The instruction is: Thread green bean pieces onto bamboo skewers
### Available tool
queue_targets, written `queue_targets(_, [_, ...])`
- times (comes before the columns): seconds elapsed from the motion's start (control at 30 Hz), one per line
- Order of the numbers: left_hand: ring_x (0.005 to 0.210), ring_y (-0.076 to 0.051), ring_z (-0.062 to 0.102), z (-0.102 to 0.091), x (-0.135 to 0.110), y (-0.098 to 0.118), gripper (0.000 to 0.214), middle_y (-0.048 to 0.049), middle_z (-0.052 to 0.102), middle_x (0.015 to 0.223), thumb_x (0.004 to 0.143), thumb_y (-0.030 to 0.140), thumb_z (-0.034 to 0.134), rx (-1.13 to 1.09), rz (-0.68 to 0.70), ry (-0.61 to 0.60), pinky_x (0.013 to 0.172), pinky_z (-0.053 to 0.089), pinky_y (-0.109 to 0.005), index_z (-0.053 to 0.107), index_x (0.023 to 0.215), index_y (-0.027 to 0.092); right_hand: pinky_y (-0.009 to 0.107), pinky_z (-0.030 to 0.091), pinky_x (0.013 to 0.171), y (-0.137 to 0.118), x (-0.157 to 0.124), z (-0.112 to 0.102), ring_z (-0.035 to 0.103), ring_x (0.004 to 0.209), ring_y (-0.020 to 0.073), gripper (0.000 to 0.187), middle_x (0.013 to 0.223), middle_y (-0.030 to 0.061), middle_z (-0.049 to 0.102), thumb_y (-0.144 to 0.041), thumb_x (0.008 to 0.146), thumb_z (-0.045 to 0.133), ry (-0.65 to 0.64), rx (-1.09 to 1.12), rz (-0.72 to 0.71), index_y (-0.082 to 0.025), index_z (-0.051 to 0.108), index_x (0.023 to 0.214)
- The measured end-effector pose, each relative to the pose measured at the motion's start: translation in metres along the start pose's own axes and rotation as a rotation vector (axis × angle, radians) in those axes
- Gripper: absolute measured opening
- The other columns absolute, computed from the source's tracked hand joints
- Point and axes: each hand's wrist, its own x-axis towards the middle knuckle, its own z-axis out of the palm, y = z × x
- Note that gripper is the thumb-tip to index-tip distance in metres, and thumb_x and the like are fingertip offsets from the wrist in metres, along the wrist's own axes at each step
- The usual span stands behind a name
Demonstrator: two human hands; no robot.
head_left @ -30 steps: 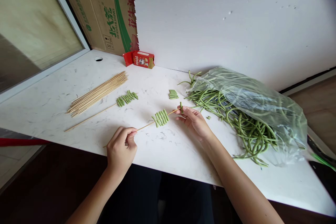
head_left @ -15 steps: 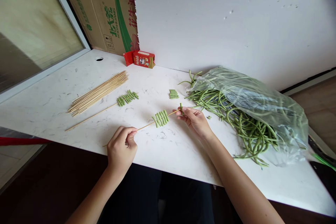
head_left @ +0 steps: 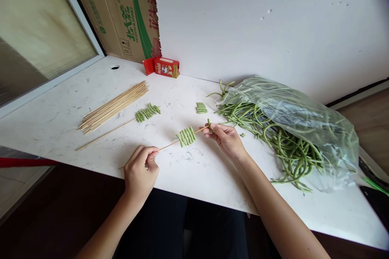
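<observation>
My left hand (head_left: 140,172) pinches the near end of a thin bamboo skewer (head_left: 168,145) over the white marble counter (head_left: 197,170). Several short green bean pieces (head_left: 186,136) are threaded side by side near the skewer's far end. My right hand (head_left: 226,139) is closed on one short bean piece (head_left: 209,125), holding it at the skewer's tip. Left of this lies a second skewer with bean pieces (head_left: 147,113) on it.
A bundle of bare skewers (head_left: 113,106) lies at the left. A small stack of cut beans (head_left: 201,108) sits mid-counter. A clear plastic bag of long green beans (head_left: 285,129) spreads at the right. A red carton (head_left: 165,67) and a cardboard box (head_left: 121,12) stand at the back.
Hardly anything has moved; my right hand keeps the bean piece at the skewer's tip and my left hand keeps its grip.
</observation>
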Motion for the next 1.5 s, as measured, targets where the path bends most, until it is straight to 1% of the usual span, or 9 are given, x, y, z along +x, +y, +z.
queue_targets(0.13, [0.081, -0.016, 0.071, 0.000, 0.000, 0.000, 0.024, -0.0024, 0.074, 0.087, 0.090, 0.002, 0.056, 0.001, -0.008, -0.007, 0.070, 0.053, -0.025, 0.072, 0.091, 0.021, 0.041, 0.062, 0.094, -0.002, -0.002, 0.000, 0.076, 0.092, 0.0219, 0.034, 0.098, 0.0071, 0.083, -0.054, 0.085, 0.083, 0.007, -0.079, -0.027, -0.023, 0.086, 0.098])
queue_targets(0.3, [0.081, -0.017, 0.071, 0.000, -0.001, -0.001, 0.024, -0.0025, 0.074, 0.086, 0.090, 0.003, 0.056, 0.000, -0.013, -0.010, 0.069, 0.053, -0.026, 0.072, 0.091, 0.021, 0.044, 0.062, 0.095, -0.005, -0.004, 0.001, 0.075, 0.093, 0.0233, 0.032, 0.098, 0.0072, 0.083, -0.054, 0.088, 0.080, 0.023, -0.189, -0.093, -0.024, 0.086, 0.098])
queue_targets(0.43, [0.081, -0.016, 0.071, 0.000, -0.001, -0.001, 0.026, -0.0016, 0.074, 0.087, 0.088, 0.001, 0.056, 0.002, -0.018, -0.012, 0.070, 0.053, -0.024, 0.072, 0.091, 0.021, 0.044, 0.062, 0.095, -0.008, -0.005, 0.004, 0.076, 0.093, 0.0241, 0.032, 0.098, 0.0081, 0.083, -0.054, 0.088, 0.080, 0.024, -0.229, -0.101, -0.024, 0.087, 0.094])
queue_targets(0.63, [0.081, -0.016, 0.071, 0.000, 0.000, -0.001, 0.026, -0.0020, 0.074, 0.087, 0.088, 0.001, 0.056, 0.002, -0.016, -0.010, 0.069, 0.053, -0.024, 0.072, 0.090, 0.021, 0.041, 0.062, 0.093, -0.007, -0.004, 0.005, 0.076, 0.090, 0.0223, 0.031, 0.094, 0.0071, 0.083, -0.054, 0.087, 0.081, 0.020, -0.186, -0.074, -0.024, 0.087, 0.092])
queue_targets(0.77, [0.080, -0.016, 0.071, 0.000, -0.001, -0.002, 0.026, -0.0018, 0.074, 0.086, 0.088, 0.000, 0.055, 0.004, -0.017, -0.011, 0.069, 0.053, -0.025, 0.072, 0.090, 0.021, 0.042, 0.062, 0.093, -0.006, -0.004, 0.006, 0.076, 0.091, 0.0230, 0.033, 0.095, 0.0075, 0.083, -0.055, 0.085, 0.082, 0.017, -0.175, -0.068, -0.024, 0.086, 0.092])
queue_targets(1.0, [0.080, -0.016, 0.071, 0.000, -0.001, -0.002, 0.027, -0.0020, 0.073, 0.086, 0.088, 0.000, 0.055, 0.003, -0.006, -0.003, 0.068, 0.054, -0.024, 0.072, 0.090, 0.021, 0.045, 0.063, 0.095, -0.009, -0.006, 0.008, 0.077, 0.100, 0.0276, 0.034, 0.103, 0.0098, 0.083, -0.057, 0.084, 0.083, 0.002, -0.197, -0.079, -0.024, 0.086, 0.086])
queue_targets(1.33, [0.081, -0.016, 0.072, 0.000, -0.001, 0.000, 0.026, -0.0020, 0.073, 0.086, 0.088, 0.000, 0.055, -0.016, 0.003, 0.004, 0.069, 0.055, -0.024, 0.072, 0.091, 0.020, 0.045, 0.063, 0.095, -0.003, -0.011, 0.013, 0.076, 0.111, 0.0310, 0.032, 0.101, 0.0107, 0.083, -0.055, 0.085, 0.083, 0.002, -0.133, -0.048, -0.023, 0.086, 0.091])
queue_targets(1.4, [0.081, -0.015, 0.072, 0.000, -0.001, 0.001, 0.026, -0.0018, 0.073, 0.085, 0.088, 0.000, 0.055, -0.015, 0.011, 0.006, 0.069, 0.055, -0.024, 0.072, 0.091, 0.020, 0.045, 0.063, 0.094, 0.001, -0.012, 0.018, 0.077, 0.107, 0.0305, 0.032, 0.098, 0.0099, 0.083, -0.055, 0.083, 0.085, -0.014, -0.131, -0.026, -0.023, 0.086, 0.089])
queue_targets(1.5, [0.081, -0.015, 0.072, 0.000, -0.001, 0.001, 0.024, -0.0024, 0.074, 0.086, 0.091, 0.003, 0.055, -0.016, 0.023, 0.010, 0.068, 0.055, -0.024, 0.072, 0.092, 0.020, 0.042, 0.062, 0.086, 0.007, -0.014, 0.024, 0.076, 0.088, 0.0259, 0.032, 0.090, 0.0075, 0.083, -0.054, 0.080, 0.087, -0.012, -0.156, -0.007, -0.023, 0.085, 0.084])
